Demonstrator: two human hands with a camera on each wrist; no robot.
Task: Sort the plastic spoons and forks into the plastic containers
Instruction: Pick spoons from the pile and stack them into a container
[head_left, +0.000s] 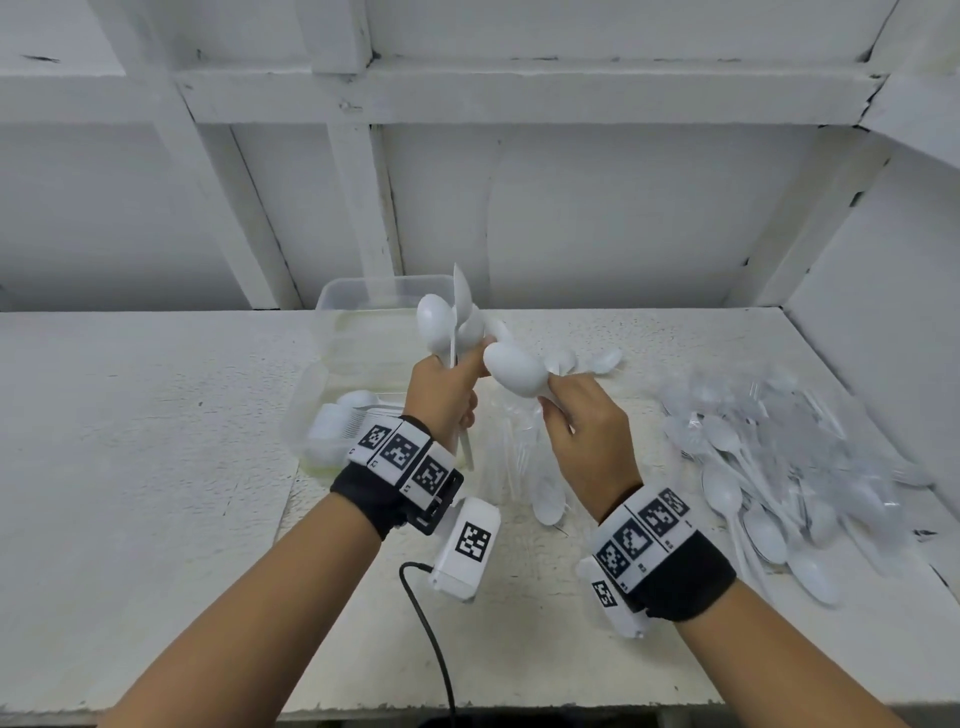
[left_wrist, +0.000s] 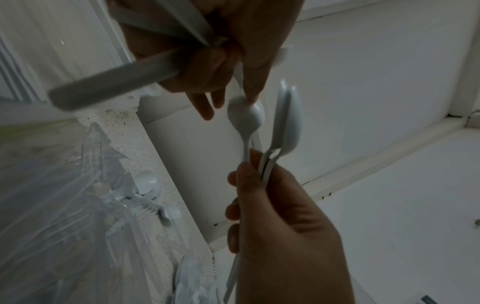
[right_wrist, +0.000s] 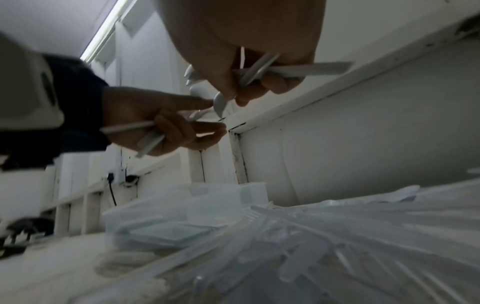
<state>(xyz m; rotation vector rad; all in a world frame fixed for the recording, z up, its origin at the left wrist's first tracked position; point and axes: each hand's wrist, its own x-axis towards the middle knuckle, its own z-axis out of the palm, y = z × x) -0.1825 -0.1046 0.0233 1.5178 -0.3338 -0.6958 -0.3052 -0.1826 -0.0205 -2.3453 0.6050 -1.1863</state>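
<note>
Both hands are raised above the white table. My left hand grips a bunch of white plastic spoons by their handles, bowls up. My right hand holds more white spoons, bowls pointing toward the left hand's bunch. In the left wrist view the left hand holds the spoons, and a right hand fingertip touches one spoon bowl. Behind the hands stands a clear container. A nearer clear container holds stacked white spoons.
A loose pile of white spoons and clear forks lies at the right, close to the side wall. Clear forks and a lone spoon lie under my hands. A black cable runs to the front edge.
</note>
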